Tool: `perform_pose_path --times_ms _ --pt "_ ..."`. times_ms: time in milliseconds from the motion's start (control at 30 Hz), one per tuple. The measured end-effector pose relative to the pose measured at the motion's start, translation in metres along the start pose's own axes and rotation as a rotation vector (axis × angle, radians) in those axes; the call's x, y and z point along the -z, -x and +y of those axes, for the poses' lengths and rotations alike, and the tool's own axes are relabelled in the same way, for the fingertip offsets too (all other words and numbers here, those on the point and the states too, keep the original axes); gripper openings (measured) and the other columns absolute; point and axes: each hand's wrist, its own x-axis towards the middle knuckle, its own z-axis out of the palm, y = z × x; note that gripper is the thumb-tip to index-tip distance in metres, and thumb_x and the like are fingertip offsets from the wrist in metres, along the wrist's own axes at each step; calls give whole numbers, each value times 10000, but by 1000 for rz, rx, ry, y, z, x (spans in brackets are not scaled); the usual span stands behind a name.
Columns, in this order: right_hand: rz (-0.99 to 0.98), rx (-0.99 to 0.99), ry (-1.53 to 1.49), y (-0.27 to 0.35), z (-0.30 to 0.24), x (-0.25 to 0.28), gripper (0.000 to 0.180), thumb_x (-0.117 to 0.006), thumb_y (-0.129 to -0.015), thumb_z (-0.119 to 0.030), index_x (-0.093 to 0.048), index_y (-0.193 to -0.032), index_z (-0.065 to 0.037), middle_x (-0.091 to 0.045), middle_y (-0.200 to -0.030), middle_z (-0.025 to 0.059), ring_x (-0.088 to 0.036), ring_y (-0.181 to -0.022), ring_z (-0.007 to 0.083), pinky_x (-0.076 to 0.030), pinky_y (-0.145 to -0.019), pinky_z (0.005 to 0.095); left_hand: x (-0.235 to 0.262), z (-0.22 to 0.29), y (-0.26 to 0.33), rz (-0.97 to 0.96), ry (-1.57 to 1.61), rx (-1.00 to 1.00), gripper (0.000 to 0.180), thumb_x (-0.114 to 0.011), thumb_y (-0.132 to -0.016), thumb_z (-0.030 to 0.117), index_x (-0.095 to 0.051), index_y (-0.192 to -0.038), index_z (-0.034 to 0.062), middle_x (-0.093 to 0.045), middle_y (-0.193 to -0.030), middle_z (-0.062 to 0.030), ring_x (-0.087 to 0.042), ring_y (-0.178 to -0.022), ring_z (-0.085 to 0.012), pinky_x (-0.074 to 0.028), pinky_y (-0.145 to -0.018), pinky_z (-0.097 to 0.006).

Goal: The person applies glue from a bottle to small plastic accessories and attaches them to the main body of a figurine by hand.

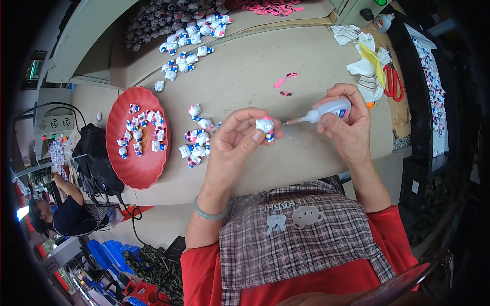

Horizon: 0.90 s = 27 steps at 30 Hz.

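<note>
Over the middle of the beige worktop (245, 66), I watch through the head camera as the left hand (229, 145) pinches a small white figurine (265, 125) with blue and pink parts, thumb and fingers closed on it. From my seat far off, I see the right hand (348, 130) wrapped around a translucent squeeze bottle (331, 109), its thin nozzle pointing left at the figurine (I make out a slim gap between tip and toy). The figurine is above the table, between the left thumb and fingers.

Beyond the bottle tip, a few pink glasses-shaped pieces (279, 83) lie loose on the worktop. Just left of the left hand sits a cluster of similar figurines (198, 145), some with pink glasses on; further left, a red scalloped tray (135, 176) holds more of them. I find another crowd of figurines (196, 33) at the upper left and a heap of pink pieces (270, 6) at the top edge. To the right, red-handled scissors (393, 84) lie beside crumpled cloths (367, 84). A co-worker (71, 211) in dark clothes shows at the far left.
</note>
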Motion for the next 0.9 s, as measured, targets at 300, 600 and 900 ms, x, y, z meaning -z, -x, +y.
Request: perform_pose_path --times_ms 300,600,900 --pt "55 233 338 7 -5 -15 295 -622 -890 -108 -530 -1148 5 -657 -883 103 -584 -626 80 -457 -528 182 3 -15 8 40 -31 -36 316 -567 -876 -30 -510 -1186 -33 -625 -1110 -176 -649 -940 -220 -525 -780 -291" --pt "-11 455 560 11 -2 -15 285 -599 -904 -122 -536 -1129 41 -661 -877 132 -613 -640 105 -489 -561 208 3 -18 10 59 -57 -21 296 -565 -874 -35 -509 -1165 -37 -613 -1118 -186 -644 -969 -234 -530 -819 -303" --pt "3 412 591 11 -3 -18 273 -636 -868 -96 -564 -1097 34 -647 -867 120 -624 -646 123 -489 -564 218 6 -18 8 51 -51 -41 289 -557 -871 -53 -507 -1155 -42 -609 -1116 -189 -641 -977 -241 -530 -829 -306"
